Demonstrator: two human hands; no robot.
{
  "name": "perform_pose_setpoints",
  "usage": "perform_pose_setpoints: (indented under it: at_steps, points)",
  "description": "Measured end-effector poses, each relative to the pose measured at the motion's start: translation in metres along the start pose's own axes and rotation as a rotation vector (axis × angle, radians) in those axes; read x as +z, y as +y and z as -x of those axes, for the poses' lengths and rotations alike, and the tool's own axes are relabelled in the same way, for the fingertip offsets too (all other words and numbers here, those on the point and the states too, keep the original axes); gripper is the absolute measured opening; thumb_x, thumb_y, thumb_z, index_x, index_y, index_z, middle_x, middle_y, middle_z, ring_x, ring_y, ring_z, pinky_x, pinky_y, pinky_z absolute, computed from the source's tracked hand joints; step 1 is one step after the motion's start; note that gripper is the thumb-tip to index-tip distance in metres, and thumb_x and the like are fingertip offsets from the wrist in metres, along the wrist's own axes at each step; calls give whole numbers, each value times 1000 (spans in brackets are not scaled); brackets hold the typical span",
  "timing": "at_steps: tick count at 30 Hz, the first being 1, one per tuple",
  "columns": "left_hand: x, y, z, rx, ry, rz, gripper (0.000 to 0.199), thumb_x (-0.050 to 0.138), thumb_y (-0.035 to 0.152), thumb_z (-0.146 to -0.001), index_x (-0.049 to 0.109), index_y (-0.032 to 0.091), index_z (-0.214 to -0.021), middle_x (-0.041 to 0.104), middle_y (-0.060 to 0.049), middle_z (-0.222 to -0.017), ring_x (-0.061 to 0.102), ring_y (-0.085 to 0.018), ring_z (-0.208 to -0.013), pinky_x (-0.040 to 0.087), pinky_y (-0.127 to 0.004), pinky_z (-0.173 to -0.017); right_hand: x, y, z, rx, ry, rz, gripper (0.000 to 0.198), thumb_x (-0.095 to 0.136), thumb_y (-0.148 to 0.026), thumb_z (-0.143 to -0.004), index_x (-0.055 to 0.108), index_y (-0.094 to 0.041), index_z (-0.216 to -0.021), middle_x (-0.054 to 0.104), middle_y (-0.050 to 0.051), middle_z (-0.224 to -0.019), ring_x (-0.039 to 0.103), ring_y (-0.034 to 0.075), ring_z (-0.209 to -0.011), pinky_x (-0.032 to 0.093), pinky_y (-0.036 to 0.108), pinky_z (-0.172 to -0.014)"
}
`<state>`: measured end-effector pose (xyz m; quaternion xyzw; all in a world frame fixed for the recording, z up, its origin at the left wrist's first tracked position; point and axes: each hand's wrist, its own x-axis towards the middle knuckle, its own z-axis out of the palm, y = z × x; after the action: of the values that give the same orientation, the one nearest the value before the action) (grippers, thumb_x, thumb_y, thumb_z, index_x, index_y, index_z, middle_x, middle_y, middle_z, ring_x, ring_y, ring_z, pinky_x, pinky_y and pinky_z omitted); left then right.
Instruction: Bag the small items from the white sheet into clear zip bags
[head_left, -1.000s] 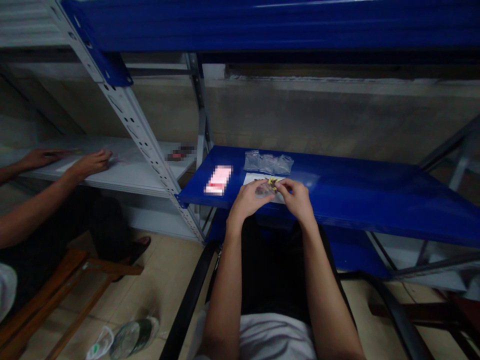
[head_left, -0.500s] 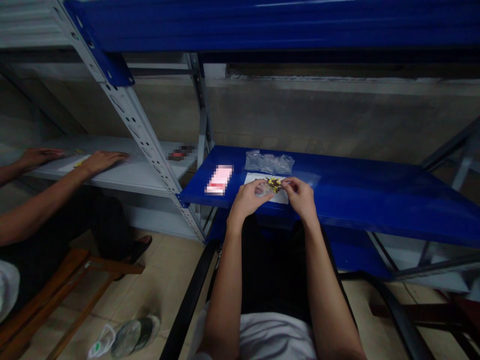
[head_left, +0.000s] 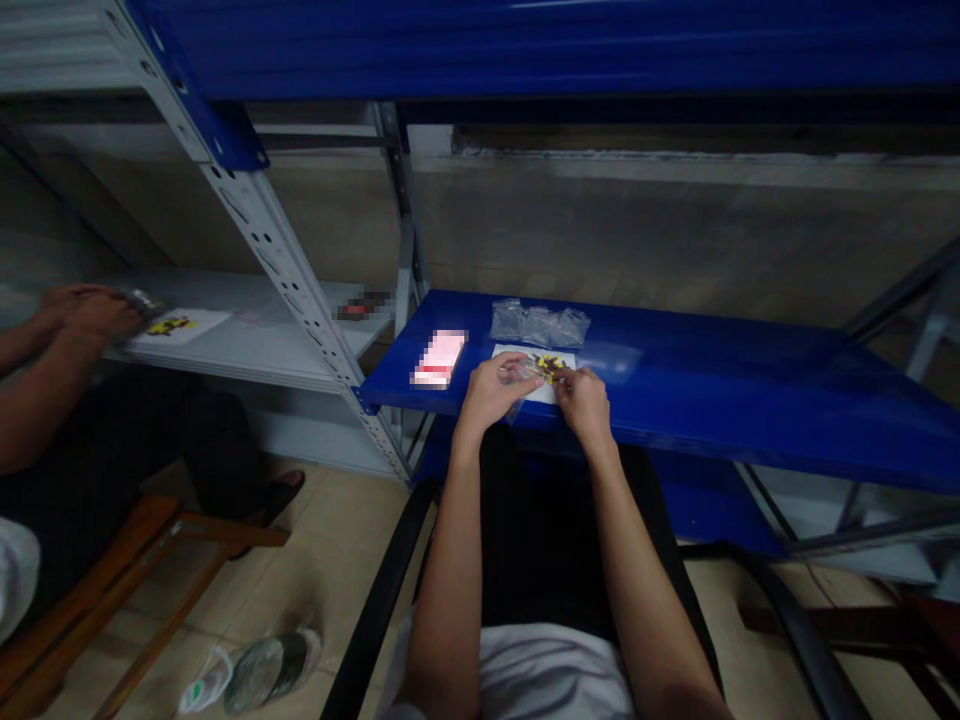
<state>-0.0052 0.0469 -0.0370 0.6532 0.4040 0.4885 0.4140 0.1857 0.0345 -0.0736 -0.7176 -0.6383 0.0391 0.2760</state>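
Observation:
A pile of small yellow and dark brown pieces [head_left: 551, 367] lies on a white sheet [head_left: 541, 394] on the blue shelf. At the pile's left, my left hand [head_left: 491, 388] is closed on a clear plastic bag [head_left: 517, 406], which partly hangs below the fingers. My right hand [head_left: 586, 402] is at the right side of the pile with its fingers bent together against the pieces. Whatever is between those fingertips is too small and hidden to make out. Behind the sheet lie crumpled clear plastic bags [head_left: 538, 325].
A pixelated pink and white item [head_left: 440, 359] lies left of the sheet, and a flat clear bag [head_left: 611, 362] lies right. A metal upright [head_left: 281, 255] separates a grey shelf, where a co-worker's hands [head_left: 101, 312] are beside similar pieces [head_left: 171, 326]. A large bottle [head_left: 270, 672] lies on the floor.
My right hand has moved left and down toward the pile's near edge. My left hand has stayed about in place. The co-worker's hands have drawn together toward the left.

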Motion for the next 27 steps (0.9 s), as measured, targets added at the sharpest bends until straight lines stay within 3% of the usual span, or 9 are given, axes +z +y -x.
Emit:
perform_pose_setpoints:
  at_steps: [6, 16, 23, 27]
  points:
    - [-1, -9, -2, -18, -2, 93, 51, 94, 36, -70, 76, 15, -113, 76, -8, -96, 72, -17, -84, 59, -28, -79, -1, -1, 1, 2, 2, 37, 30, 54, -24, -103, 76, -20, -123, 69, 14, -116, 66, 27, -106, 48, 33, -83]
    - [0, -9, -1, -44, 3, 55, 52, 94, 36, -70, 76, 14, -114, 76, -8, -96, 72, -17, -81, 57, -27, -77, 5, 1, 1, -22, 58, -23, 34, 45, -21, -104, 77, -18, -116, 70, 18, -113, 65, 29, -104, 48, 36, -84]
    - [0, -4, 2, -38, -45, -7, 54, 93, 32, -71, 75, 12, -119, 77, -9, -98, 71, -17, -83, 57, -28, -77, -10, -6, -1, -102, 236, -331, 30, 51, -28, -98, 78, -15, -97, 77, 15, -97, 68, 27, -91, 48, 37, -86]
    - [3, -2, 3, 13, -107, -12, 52, 91, 29, -73, 75, 12, -120, 79, -11, -104, 72, -19, -87, 58, -30, -84, -27, -20, 3, -149, 194, -536, 31, 58, -40, -96, 79, -17, -92, 79, 10, -89, 67, 24, -79, 47, 34, -77]
